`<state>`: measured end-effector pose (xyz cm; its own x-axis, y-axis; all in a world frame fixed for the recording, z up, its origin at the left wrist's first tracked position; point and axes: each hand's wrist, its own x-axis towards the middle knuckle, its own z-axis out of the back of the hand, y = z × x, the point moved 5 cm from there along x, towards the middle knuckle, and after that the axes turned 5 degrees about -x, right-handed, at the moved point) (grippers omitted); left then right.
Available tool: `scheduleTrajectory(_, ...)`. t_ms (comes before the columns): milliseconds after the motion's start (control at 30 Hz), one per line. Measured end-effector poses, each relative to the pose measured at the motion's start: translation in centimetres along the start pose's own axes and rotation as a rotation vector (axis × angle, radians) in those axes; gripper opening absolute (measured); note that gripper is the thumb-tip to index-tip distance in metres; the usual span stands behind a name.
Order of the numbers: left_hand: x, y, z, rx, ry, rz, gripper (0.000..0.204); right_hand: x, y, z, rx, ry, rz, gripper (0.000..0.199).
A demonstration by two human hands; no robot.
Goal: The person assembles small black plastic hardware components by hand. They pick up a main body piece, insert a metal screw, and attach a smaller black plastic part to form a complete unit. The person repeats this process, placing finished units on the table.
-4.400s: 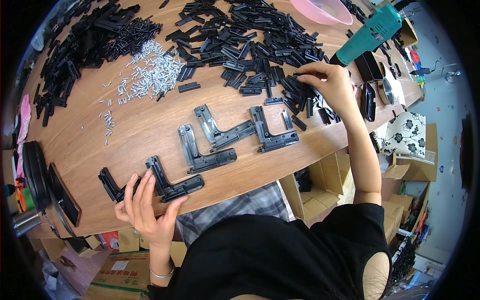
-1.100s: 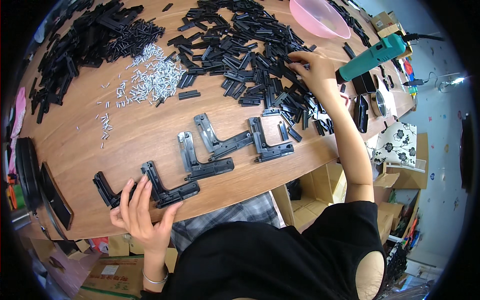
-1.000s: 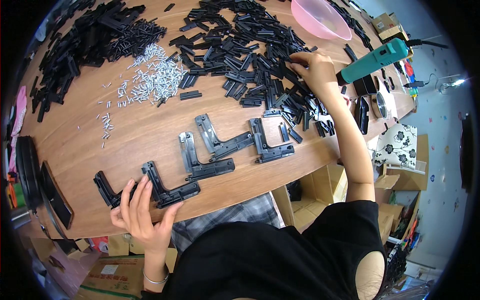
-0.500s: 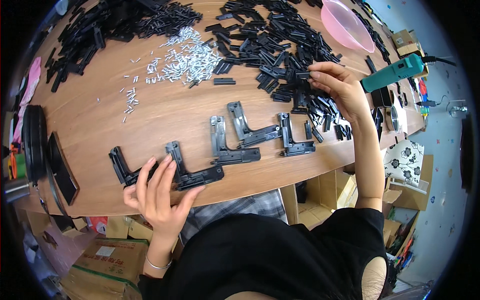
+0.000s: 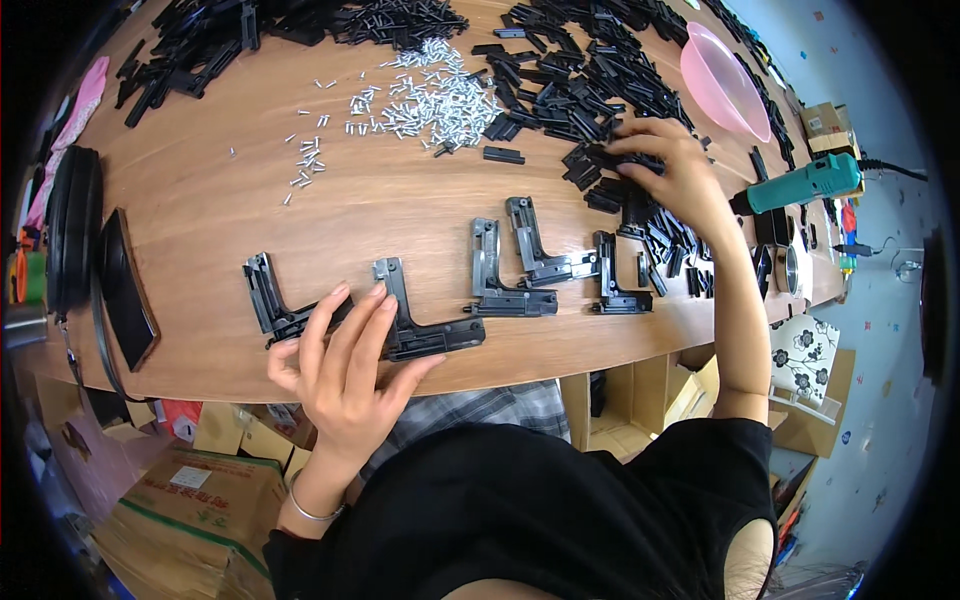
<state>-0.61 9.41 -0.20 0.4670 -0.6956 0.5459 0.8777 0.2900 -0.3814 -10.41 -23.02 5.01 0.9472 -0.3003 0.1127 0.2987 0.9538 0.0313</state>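
Left hand [image 5: 345,375], lower left of centre: the fingers [image 5: 352,322] are spread flat and laid over two black L-shaped brackets near the table's front edge; nothing is gripped. The fingertips rest on the left bracket [image 5: 268,300] and beside the upright arm of the second bracket [image 5: 425,325], whose long arm runs rightward from under the fingers.

Right hand [image 5: 675,170], upper right of centre: the fingers [image 5: 632,150] are curled down into a pile of small black plastic parts [image 5: 590,90]. Whether a part is actually pinched between them cannot be told, as the fingertips are buried among the pieces.

Between the two hands, three further L-shaped brackets are shown lying on the wooden table [image 5: 200,200]: a third bracket [image 5: 500,275], a fourth bracket [image 5: 540,250] just behind it, and a fifth bracket [image 5: 612,280] nearest the right forearm.

A scatter of silver screws [image 5: 430,95] is seen at upper centre, just left of the black parts. A second heap of black parts [image 5: 210,45] lies at upper left. A pink bowl [image 5: 722,80] stands at upper right, and a green power tool [image 5: 800,185] lies at the right edge of the table. Dark flat pieces [image 5: 120,285] rest at the left edge, and cardboard boxes [image 5: 200,500] are visible below the table at lower left.
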Motion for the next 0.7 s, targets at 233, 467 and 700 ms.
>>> scheduleTrajectory(233, -0.1, 0.1, -0.3, 0.003, -0.024, -0.005, 0.057, 2.5, 3.6, -0.9, 0.046, -0.221, 0.128, 0.017)
scheduleTrajectory(467, 0.1, 0.0, 0.0, 0.009, 0.014, -0.007, 0.063, 3.5, 2.8, -1.3, -0.033, -0.105, 0.027, 0.019)
scheduleTrajectory(700, 0.1, 0.2, -0.1, 0.013, 0.015, -0.017, 0.063, 5.4, 5.4, -1.7, 0.084, -0.232, 0.144, 0.031)
